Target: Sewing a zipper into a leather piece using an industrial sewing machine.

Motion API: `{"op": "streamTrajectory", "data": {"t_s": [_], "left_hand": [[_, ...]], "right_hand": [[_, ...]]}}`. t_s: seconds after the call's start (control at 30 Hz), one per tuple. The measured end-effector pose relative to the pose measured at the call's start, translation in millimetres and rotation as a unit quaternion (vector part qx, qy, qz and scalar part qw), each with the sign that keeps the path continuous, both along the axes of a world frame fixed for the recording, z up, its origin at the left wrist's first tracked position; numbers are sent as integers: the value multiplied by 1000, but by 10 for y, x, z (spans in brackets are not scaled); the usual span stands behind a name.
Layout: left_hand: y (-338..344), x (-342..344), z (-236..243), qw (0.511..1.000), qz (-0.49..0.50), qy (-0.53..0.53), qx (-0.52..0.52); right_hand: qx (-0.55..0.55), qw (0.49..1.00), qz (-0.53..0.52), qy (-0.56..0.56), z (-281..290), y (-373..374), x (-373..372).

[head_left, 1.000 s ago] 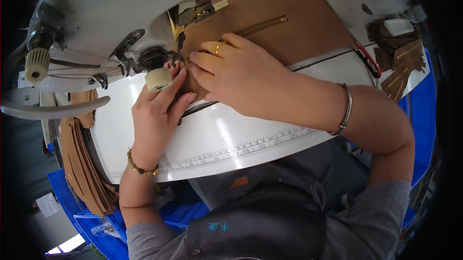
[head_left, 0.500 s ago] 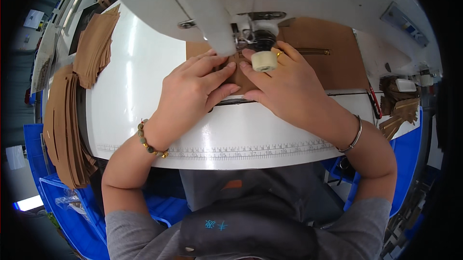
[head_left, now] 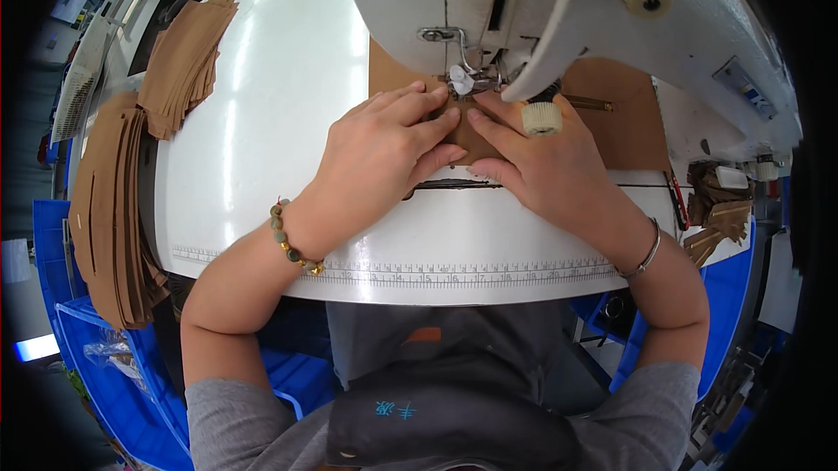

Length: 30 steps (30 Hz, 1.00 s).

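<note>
Two bare hands on the work; left hand [head_left: 371, 148] laid flat, palm down, its fingers close together and its thumb set slightly apart, not pinching; right hand [head_left: 559, 161] likewise flat, thumb and forefinger spread, the other fingers partly hidden behind an ivory knob [head_left: 542, 118]; the thumbs point toward each other, a gap between them.

Beneath both hands: brown panel [head_left: 624, 144], flat on the white table [head_left: 279, 113], partly under the head of the sewing machine [head_left: 393, 0]; a gold-toned zipper [head_left: 598, 104] shows in it, right of the right hand; presser foot [head_left: 463, 80] just beyond the fingertips, between the hands.

Wrists: beaded bracelet [head_left: 279, 231] at left, metal bangle [head_left: 650, 248] at right.

Further out: printed ruler [head_left: 419, 277] along the near table edge; two stacks of brown pieces, upper [head_left: 188, 65] and lower [head_left: 109, 209], at far left; red-and-black cutter [head_left: 677, 200] right of the panel; brown scraps [head_left: 720, 213] beyond it; blue bin [head_left: 297, 379] below the table.
</note>
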<state>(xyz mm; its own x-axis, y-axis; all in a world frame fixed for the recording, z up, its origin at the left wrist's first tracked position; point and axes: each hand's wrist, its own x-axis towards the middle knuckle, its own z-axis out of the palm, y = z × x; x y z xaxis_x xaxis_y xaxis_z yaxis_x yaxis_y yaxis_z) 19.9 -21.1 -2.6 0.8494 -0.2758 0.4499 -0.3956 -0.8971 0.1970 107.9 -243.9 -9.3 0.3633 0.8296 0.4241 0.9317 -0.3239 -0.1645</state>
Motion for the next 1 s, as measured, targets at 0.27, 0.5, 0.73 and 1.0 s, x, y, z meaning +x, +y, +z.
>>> {"op": "streamTrajectory", "data": {"t_s": [0.27,0.5,0.73,1.0], "left_hand": [[0,16,3,1000,10,-2,-1],[6,13,13,1000,17,23,13],[4,8,16,999,16,28,10],[2,20,29,1000,22,15,14]], "right_hand": [[12,1000,10,9,-4,2,17],[25,999,19,21,8,10,24],[15,1000,18,20,6,0,25],[17,999,17,24,-24,8,50]]}}
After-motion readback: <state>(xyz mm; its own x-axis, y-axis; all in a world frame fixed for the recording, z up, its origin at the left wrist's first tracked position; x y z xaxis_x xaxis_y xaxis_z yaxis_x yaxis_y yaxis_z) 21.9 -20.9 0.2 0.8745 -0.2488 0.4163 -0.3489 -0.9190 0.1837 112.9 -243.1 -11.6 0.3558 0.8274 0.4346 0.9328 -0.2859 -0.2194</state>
